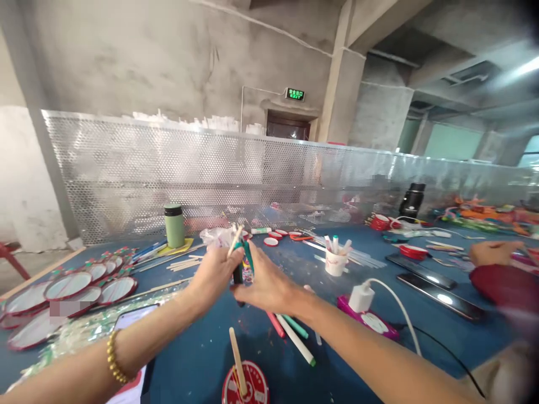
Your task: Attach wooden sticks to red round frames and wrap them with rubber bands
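Note:
Both my hands meet above the middle of the blue table. My left hand (217, 269), with a gold bead bracelet on the wrist, pinches a pale wooden stick (234, 242) that points up and away. My right hand (267, 280) is wrapped round a teal and black hand tool (248, 255); its head is partly hidden by my fingers, so its exact kind cannot be told. The stick's upper part is close to the tool; whether they touch is unclear. Nearest me lies a red round disc (256, 381) with another wooden stick (237, 359) across it.
Left are several red-rimmed white discs (113, 290), a phone (130, 325) and a green bottle (174, 227). A paper cup (336, 264) of pens, markers (297, 339), a white charger (361, 297) and dark phones (440, 294) lie right. Another person's hand (492, 252) is at far right. A perforated metal screen (202, 174) borders the table.

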A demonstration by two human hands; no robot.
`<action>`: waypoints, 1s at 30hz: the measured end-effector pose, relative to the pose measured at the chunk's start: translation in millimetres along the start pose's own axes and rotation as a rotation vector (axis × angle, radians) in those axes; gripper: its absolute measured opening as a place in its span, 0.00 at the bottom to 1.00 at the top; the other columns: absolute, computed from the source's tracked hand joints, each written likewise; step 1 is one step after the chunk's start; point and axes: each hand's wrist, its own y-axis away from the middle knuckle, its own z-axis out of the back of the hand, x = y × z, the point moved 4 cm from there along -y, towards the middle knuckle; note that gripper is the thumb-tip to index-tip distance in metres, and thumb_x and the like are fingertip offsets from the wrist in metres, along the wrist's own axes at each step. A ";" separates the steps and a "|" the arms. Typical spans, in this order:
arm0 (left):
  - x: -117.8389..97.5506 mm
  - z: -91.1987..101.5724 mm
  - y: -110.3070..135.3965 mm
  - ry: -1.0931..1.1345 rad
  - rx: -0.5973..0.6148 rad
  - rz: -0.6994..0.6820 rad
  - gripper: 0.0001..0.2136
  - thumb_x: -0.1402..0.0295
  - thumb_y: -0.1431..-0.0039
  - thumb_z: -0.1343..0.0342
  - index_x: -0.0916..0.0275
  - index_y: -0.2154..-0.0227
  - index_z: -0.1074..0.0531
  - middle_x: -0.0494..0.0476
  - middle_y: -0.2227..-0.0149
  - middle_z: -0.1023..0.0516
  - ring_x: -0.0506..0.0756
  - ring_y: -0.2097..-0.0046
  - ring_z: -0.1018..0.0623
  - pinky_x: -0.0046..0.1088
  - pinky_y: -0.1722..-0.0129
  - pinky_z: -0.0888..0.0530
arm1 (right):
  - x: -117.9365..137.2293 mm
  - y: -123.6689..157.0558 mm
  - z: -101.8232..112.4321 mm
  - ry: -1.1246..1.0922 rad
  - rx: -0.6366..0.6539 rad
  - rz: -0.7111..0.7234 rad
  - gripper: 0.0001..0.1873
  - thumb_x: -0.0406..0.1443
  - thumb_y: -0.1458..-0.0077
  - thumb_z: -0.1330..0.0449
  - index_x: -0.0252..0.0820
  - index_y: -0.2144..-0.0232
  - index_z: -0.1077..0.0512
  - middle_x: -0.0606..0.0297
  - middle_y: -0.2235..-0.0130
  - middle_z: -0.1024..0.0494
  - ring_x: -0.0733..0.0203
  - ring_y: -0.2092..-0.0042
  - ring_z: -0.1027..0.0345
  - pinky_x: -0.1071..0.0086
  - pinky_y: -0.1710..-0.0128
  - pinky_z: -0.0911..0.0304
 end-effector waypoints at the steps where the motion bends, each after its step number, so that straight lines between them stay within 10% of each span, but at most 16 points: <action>1: 0.1 -3.5 1.3 -0.027 0.020 -0.005 0.19 0.54 0.41 0.54 0.61 0.81 0.39 0.49 0.81 0.40 0.49 0.76 0.43 0.25 0.77 0.46 | -0.5 4.1 0.1 -0.020 -0.007 -0.035 0.33 0.35 0.63 0.34 0.44 0.51 0.36 0.57 0.51 0.29 0.44 0.48 0.36 0.52 0.49 0.36; 11: -21.4 -21.0 30.9 0.055 0.212 -0.041 0.16 0.54 0.40 0.52 0.63 0.71 0.34 0.49 0.76 0.38 0.50 0.72 0.41 0.26 0.73 0.42 | 5.0 31.2 8.5 -0.314 -0.027 -0.074 0.15 0.29 0.54 0.44 0.43 0.61 0.35 0.65 0.62 0.26 0.56 0.57 0.35 0.64 0.56 0.38; 19: 0.2 29.0 34.3 0.010 0.148 0.030 0.20 0.52 0.35 0.60 0.63 0.69 0.32 0.45 0.79 0.46 0.49 0.76 0.44 0.24 0.77 0.47 | -19.6 48.0 32.1 -0.527 0.141 -0.514 0.18 0.34 0.57 0.43 0.43 0.59 0.29 0.66 0.68 0.25 0.58 0.65 0.30 0.65 0.62 0.36; 30: 13.0 33.1 31.7 -0.071 0.093 -0.097 0.15 0.61 0.34 0.60 0.63 0.64 0.30 0.45 0.79 0.43 0.48 0.77 0.43 0.24 0.77 0.44 | 3.5 32.8 14.3 -0.054 0.268 -0.389 0.28 0.28 0.59 0.47 0.45 0.52 0.29 0.66 0.63 0.25 0.56 0.60 0.34 0.68 0.61 0.42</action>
